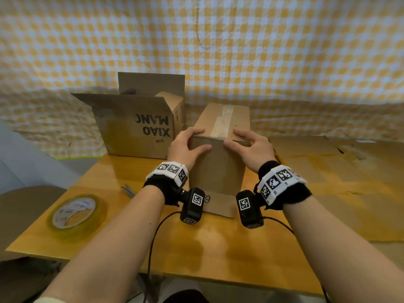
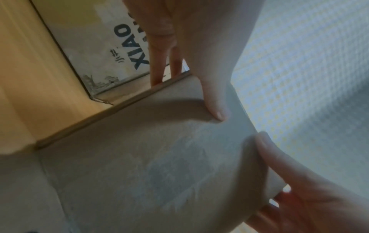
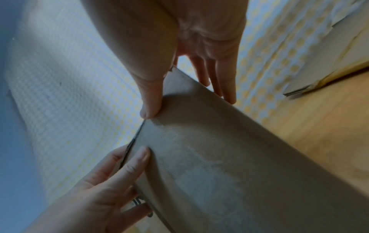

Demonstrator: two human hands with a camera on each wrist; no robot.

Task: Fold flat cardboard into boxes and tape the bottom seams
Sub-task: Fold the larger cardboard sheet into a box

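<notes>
**On the worktop: box is taped, both hands clamping the near top edge**

From the head view, the small cardboard box [image 1: 218,154] stands upright in the middle of the wooden worktop [image 1: 218,248], taped seam facing up. A strip of tape [image 1: 223,121] already runs along the top and laps over the near edge. The left hand [image 1: 185,147] and right hand [image 1: 251,149] each grab that near edge, fingers on top, thumbs pressed on the front face. So both hands are holding the box, neither one free. The tape roll [image 1: 76,213] lies near the left edge, scissors [image 1: 129,190] just beside the left wrist, and a bigger open box [image 1: 135,125] printed XIAO MANG sits behind on the left. Flat cardboard sheets [image 1: 328,162] lie off to the right.

Over at the left wrist view, the thumb [image 2: 215,107] is pushing flat on the box face, fingers going over the top edge. It's blurry, but you can make out a pale tape patch on the face.

Same story in the right wrist view: thumb [image 3: 149,104] at the edge, fingers [image 3: 219,82] over the top, the other hand coming in from below.

My guess is this is the rub-down step, pressing the tape end so it sticks. Next move probably needs a firm swipe along the strip, then flipping the box open side up.
</notes>
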